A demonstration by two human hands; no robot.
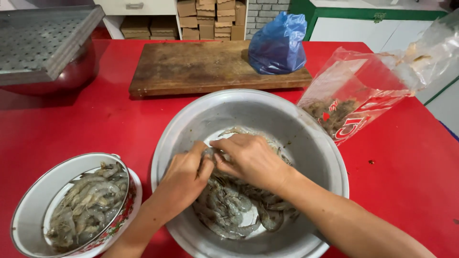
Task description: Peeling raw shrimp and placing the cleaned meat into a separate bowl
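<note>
A large metal basin (296, 129) sits on the red table (95, 119) and holds several raw grey shrimp (234, 210). Both hands are inside it, above the heap. My left hand (184, 177) and my right hand (251, 157) meet at the fingertips and pinch one shrimp (210, 154) between them. To the left, a white enamel bowl (31, 205) with a flowered rim holds more shrimp (88, 200).
A clear plastic bag (354, 91) with red print and scraps inside lies right of the basin. A wooden cutting board (201, 64) with a blue plastic bag (278, 45) on it is behind. A perforated metal tray (40, 43) rests on a pot at far left.
</note>
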